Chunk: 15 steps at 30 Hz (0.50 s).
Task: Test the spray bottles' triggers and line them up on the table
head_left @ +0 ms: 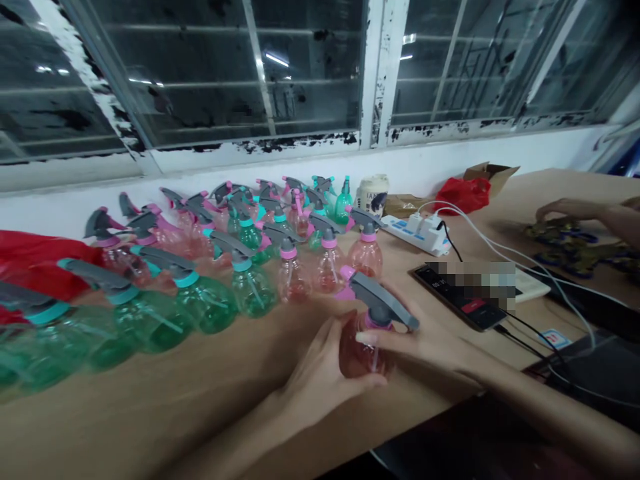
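Between both hands stands a pink spray bottle (367, 353) with a grey and pink trigger head, held over the front part of the table. My left hand (325, 367) wraps round its lower body, thumb across the front. My right hand (407, 343) grips it higher up, the thumb lying just under the pink collar. Its far side is hidden by my fingers. Just behind it are more spray bottles, among them a pink one (366, 257) and a green one (253, 290).
Rows of green and pink spray bottles fill the table's (150, 413) left and back. To the right lie a phone (460, 297), a power strip (417, 233) with cables, and a red bag (463, 195). At far right another person's hand (575, 210) is over small dark-and-gold items (575, 250).
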### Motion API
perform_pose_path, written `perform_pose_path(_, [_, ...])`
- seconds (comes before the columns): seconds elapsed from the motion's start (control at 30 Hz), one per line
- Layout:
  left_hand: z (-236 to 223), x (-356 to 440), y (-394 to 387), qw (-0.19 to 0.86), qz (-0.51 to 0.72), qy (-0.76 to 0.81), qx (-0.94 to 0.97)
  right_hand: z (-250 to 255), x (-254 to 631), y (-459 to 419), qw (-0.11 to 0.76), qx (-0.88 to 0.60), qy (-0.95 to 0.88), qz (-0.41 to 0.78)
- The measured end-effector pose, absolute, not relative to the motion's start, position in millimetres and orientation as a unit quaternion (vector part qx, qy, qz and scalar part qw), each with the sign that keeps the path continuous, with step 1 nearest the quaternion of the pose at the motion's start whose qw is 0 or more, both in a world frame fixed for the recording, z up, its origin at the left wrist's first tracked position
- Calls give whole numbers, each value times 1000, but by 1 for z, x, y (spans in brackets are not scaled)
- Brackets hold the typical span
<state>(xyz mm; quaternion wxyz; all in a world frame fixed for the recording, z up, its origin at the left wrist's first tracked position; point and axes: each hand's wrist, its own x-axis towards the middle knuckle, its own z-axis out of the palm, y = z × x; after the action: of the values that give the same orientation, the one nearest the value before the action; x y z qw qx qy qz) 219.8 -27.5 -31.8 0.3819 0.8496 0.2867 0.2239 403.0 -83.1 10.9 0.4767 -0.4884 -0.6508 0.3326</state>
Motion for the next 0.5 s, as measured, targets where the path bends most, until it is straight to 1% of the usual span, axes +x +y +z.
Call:
perform_pose_path(0.13, [-28, 211, -27, 361, 216, 286, 861, 15, 387, -65, 486, -478, -683, 262])
perform_pose_path(0.27, [-33, 195, -23, 329, 208, 298, 872, 8, 375, -52, 502, -475, -698, 189])
perform_pose_path(0.37, [-42, 178, -17, 276, 190, 275, 901, 1, 370, -44, 508, -459, -698, 210])
perform_pose_path(0.5, [-56, 154, -5, 182, 154, 266, 934, -7, 368, -35, 511, -454, -684, 255])
